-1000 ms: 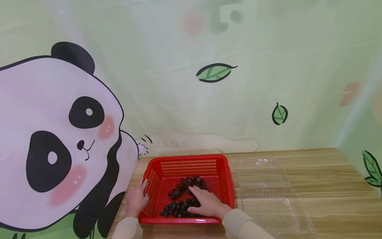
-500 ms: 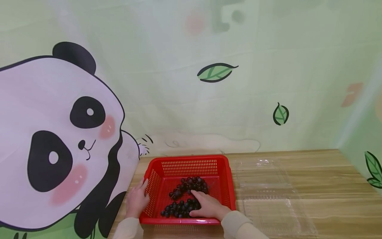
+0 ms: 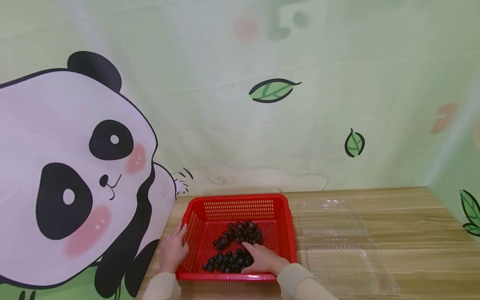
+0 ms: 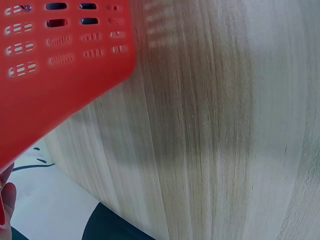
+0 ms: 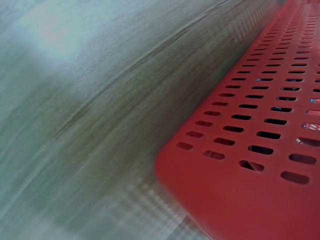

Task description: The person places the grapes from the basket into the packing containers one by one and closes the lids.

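A red plastic basket [image 3: 282, 208] with slotted walls stands on the wooden table. Two bunches of dark grapes lie in it, the rear bunch [image 3: 245, 231] near the middle and the front bunch [image 3: 228, 261] close to the front wall. My left hand [image 3: 173, 251] grips the basket's left rim; the left wrist view catches its fingers [image 4: 7, 197] at the rim. Reaching over the front right corner, my right hand [image 3: 264, 259] holds the right end of the front bunch between thumb and fingers. In the right wrist view the basket wall [image 5: 240, 190] hides this hand.
A clear plastic clamshell box [image 3: 339, 246] lies opened out on the table [image 3: 412, 241], to the right of the basket. Behind the table hangs a pale green backdrop [image 3: 210, 104] printed with a panda [image 3: 123, 183] and leaves.
My right hand has drawn slightly back toward the front wall and right, its forefinger leaving the rear bunch for the front one. The left hand keeps its place on the rim.
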A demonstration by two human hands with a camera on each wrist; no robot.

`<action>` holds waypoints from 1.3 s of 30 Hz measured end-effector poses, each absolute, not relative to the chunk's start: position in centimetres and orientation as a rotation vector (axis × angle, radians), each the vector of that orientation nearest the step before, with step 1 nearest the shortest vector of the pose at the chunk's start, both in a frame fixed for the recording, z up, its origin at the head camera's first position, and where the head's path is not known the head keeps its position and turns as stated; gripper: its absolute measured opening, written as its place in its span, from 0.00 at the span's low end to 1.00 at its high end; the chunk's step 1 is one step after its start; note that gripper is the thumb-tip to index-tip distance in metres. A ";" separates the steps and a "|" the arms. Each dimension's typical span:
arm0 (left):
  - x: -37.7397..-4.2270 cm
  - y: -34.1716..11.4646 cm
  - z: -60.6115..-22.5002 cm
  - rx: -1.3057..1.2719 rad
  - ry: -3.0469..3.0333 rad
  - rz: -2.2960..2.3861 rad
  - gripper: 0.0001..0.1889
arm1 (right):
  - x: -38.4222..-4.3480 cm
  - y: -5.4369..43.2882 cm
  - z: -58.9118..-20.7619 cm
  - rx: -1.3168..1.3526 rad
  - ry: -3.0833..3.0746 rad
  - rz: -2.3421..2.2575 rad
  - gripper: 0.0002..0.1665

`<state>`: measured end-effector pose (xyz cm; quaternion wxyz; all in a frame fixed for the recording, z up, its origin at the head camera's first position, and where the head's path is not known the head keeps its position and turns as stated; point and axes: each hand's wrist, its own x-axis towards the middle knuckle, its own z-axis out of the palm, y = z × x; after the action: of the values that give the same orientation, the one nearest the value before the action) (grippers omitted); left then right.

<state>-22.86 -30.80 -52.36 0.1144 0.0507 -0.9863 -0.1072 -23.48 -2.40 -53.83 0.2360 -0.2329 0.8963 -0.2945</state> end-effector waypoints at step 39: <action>-22.8 -30.7 -52.2 0.189 -2.929 -0.330 0.30 | -23.7 -2.7 -54.2 -0.565 2.442 -0.743 0.35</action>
<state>-22.79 -30.74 -52.15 0.0936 0.0637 -0.9873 -0.1112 -23.73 -2.67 -54.18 0.2607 -0.2086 0.9018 -0.2743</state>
